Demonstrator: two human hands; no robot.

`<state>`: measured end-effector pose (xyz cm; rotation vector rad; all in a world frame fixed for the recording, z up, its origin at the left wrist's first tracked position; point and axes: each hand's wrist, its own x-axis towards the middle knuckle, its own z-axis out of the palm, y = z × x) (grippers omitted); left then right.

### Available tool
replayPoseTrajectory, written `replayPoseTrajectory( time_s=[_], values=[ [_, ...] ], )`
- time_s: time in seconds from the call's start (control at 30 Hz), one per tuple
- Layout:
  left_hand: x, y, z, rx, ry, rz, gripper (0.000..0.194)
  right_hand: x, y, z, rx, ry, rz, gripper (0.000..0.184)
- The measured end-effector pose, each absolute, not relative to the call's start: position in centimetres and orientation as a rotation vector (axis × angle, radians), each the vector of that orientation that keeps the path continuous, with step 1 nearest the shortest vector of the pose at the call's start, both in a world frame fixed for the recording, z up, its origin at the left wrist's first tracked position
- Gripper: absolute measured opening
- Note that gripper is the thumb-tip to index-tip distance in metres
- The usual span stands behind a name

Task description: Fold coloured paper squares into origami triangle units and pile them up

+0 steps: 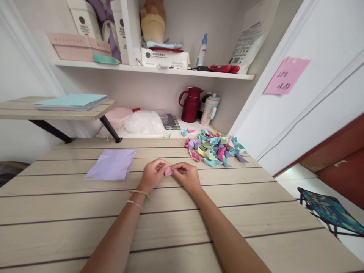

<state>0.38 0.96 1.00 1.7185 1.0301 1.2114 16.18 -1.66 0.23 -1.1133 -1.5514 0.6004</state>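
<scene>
A small pink folded paper (pixel 168 171) is pinched between my two hands, low over the middle of the slatted wooden table (pixel 176 220). My left hand (pixel 152 175) grips its left side with thumb and fingertips. On its right side, the fingers of my right hand (pixel 187 175) are closed on it too; the fingertips partly cover the paper. To the left lies a stack of lilac paper sheets (pixel 111 164). Beyond my right hand is a heap of folded paper boats (pixel 216 146) in several colours.
A small raised stand (pixel 99 112) at the left holds light blue paper (pixel 71 100). Behind the table, a white ledge carries a dark red jug (pixel 192 106), a pale tumbler (pixel 209 110) and a plastic bag (pixel 145 122). A shelf (pixel 159 70) spans above.
</scene>
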Motion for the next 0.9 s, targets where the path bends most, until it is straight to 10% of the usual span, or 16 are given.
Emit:
replayPoseTrajectory(
  time_s=[0.6, 0.9],
  values=[
    [0.27, 1.5, 1.16, 1.292, 0.825, 1.087, 0.045, 17.07, -0.84, 0.04, -1.16, -1.299, 0.739, 0.018],
    [0.45, 1.5, 0.67, 1.397, 0.855, 1.092, 0.025, 16.55, -1.52, 0.66, -1.09, -1.491, 0.759, 0.015]
  ],
)
